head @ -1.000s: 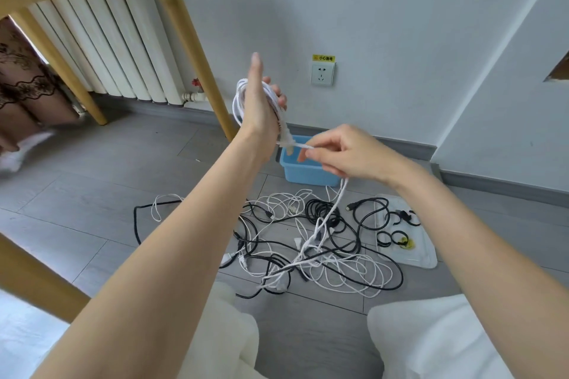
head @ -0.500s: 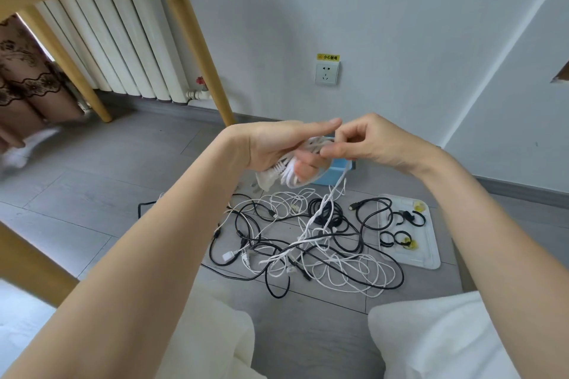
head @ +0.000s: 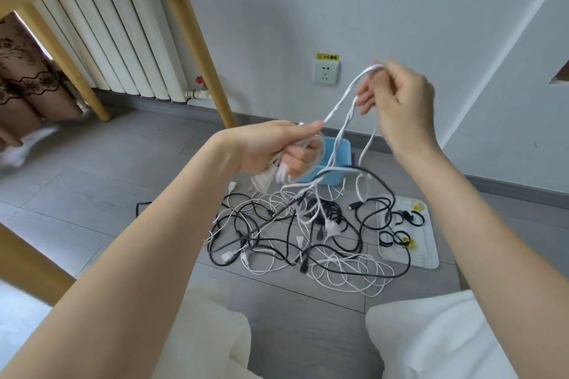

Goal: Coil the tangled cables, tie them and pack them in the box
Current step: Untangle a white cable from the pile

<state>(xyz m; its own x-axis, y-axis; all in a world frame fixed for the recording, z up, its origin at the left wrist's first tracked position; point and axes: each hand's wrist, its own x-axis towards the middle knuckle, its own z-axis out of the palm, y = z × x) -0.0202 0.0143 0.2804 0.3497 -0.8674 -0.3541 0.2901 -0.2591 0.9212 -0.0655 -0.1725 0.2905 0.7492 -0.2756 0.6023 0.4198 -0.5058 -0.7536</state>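
My left hand (head: pixel 277 148) grips a small coil of white cable (head: pixel 317 151) with a plug end hanging below it. My right hand (head: pixel 400 101) is raised up and to the right, pinching a loop of the same white cable (head: pixel 348 95), which runs taut between both hands. From there the cable drops into a tangled pile of black and white cables (head: pixel 308 234) on the floor. A blue box (head: pixel 341 160) stands behind the pile, partly hidden by my left hand and the cable.
A white tray (head: pixel 428 252) with black ties and yellow pieces lies right of the pile. Wooden table legs (head: pixel 197 40) stand to the left before a white radiator (head: pixel 117 40). A wall socket (head: pixel 326 72) sits above the skirting. Another person's legs (head: pixel 27 101) show far left.
My right hand has lifted up and to the right, pulling a loop of white cable out from the coil. My left hand has stayed low, holding the coil.
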